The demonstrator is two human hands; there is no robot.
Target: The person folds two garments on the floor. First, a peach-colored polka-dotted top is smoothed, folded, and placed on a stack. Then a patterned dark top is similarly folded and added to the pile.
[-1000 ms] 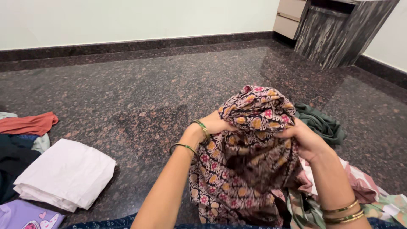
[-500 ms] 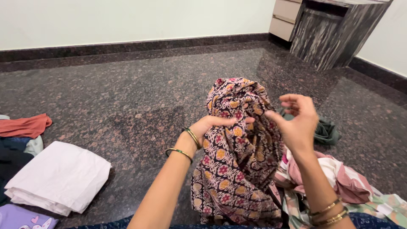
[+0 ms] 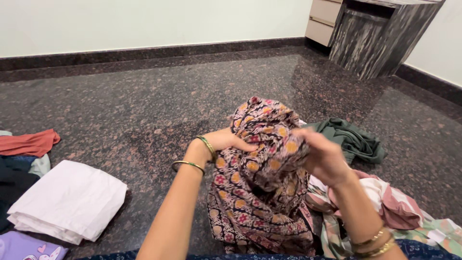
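Head view: printed cloth [image 3: 260,192] bunched and held up over the floor [image 3: 144,96], left hand [image 3: 226,142] tucked into its folds, right hand [image 3: 325,159] clenched on the top edge. It looks light, limp, unslippery; best taken along an edge or seam.

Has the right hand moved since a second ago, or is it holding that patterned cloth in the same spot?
Yes. The right hand let go, lifted off, then came back onto the patterned cloth, just beside the green garment.
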